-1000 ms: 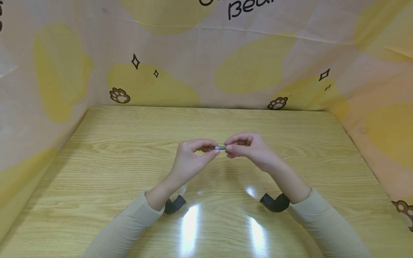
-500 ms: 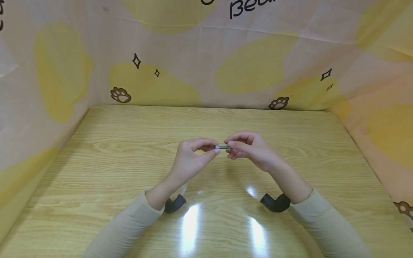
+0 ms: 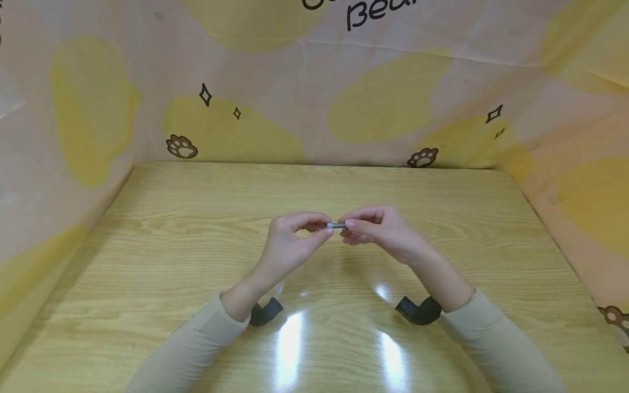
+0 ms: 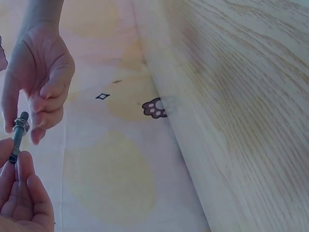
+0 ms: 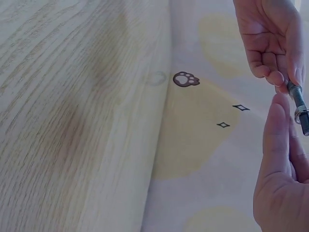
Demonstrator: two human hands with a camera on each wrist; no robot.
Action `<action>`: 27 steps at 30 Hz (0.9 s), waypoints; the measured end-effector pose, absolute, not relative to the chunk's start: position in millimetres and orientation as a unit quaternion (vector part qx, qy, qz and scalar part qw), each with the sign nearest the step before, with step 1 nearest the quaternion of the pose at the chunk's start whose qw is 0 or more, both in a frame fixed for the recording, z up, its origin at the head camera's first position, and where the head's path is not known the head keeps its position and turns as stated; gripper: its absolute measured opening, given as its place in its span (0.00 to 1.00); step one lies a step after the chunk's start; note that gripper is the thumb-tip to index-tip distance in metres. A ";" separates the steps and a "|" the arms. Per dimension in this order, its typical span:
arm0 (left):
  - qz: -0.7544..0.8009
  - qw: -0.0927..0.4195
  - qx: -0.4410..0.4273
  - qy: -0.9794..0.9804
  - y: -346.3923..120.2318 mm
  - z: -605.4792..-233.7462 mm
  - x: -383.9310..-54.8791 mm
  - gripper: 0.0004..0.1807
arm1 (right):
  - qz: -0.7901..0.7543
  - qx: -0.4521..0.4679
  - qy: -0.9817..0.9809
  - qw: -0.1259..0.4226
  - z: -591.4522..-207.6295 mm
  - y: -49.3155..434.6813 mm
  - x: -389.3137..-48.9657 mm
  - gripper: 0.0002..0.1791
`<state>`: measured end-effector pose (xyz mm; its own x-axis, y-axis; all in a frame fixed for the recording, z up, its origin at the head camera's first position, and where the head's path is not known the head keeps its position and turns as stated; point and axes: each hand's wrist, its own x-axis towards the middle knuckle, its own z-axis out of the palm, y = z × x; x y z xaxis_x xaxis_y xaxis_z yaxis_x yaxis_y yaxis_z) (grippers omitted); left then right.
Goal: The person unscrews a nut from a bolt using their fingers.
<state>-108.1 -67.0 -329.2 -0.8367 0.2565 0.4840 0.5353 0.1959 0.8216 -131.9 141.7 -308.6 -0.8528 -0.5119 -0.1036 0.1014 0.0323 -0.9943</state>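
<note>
A small metal bolt is held level between the two hands above the table. The left hand pinches it at the head end with thumb and fingers; its fingertips hide most of the head. On the threaded shank, near the far end, sits a nut with what looks like a washer beside it. The right hand has its thumb and fingers on either side of the nut, pinching it. In the right wrist view, the nut and threaded tip show beyond the right hand's fingers.
A light wood-grain table lies under the hands. Patterned yellow and pink cloth rises behind it and along both sides. Black curved pieces sit at both wrists. Light glares on the front of the tabletop.
Half a second ago the right fingers were drawn slightly right, with the nut showing in the head view. Now they are back to the left, covering it. The left hand stays put.
</note>
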 end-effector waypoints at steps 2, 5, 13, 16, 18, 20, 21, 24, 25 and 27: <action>-0.579 0.121 -0.259 -0.763 -67.1 -330.0 -108.0 0.07 | -0.680 -0.146 0.682 0.227 -309.8 141.4 -131.8 0.11; -0.581 0.121 -0.258 -0.762 -67.2 -329.9 -107.4 0.07 | -0.680 -0.149 0.684 0.217 -311.6 142.6 -132.1 0.08; -0.581 0.118 -0.253 -0.764 -68.3 -328.4 -106.1 0.07 | -0.687 -0.156 0.679 0.206 -311.3 142.7 -132.6 0.13; -0.581 0.119 -0.253 -0.764 -68.6 -328.9 -106.8 0.07 | -0.679 -0.142 0.689 0.208 -310.5 141.8 -133.0 0.13; -0.581 0.121 -0.254 -0.763 -68.5 -329.6 -107.5 0.07 | -0.678 -0.134 0.691 0.212 -310.0 141.1 -132.8 0.12; -0.581 0.123 -0.255 -0.763 -68.6 -329.7 -107.9 0.07 | -0.681 -0.130 0.689 0.213 -309.8 140.8 -132.5 0.08; -0.581 0.123 -0.256 -0.763 -68.5 -329.6 -108.0 0.07 | -0.683 -0.131 0.686 0.213 -310.0 140.9 -132.4 0.06; -0.582 0.124 -0.256 -0.761 -68.5 -328.9 -107.8 0.07 | -0.690 -0.143 0.679 0.204 -310.6 141.9 -132.5 0.08; -0.583 0.125 -0.256 -0.761 -68.6 -328.8 -107.9 0.07 | -0.693 -0.147 0.677 0.201 -310.7 142.3 -132.5 0.09; -0.584 0.125 -0.258 -0.760 -68.5 -328.7 -108.2 0.07 | -0.694 -0.155 0.675 0.195 -310.8 142.9 -132.8 0.11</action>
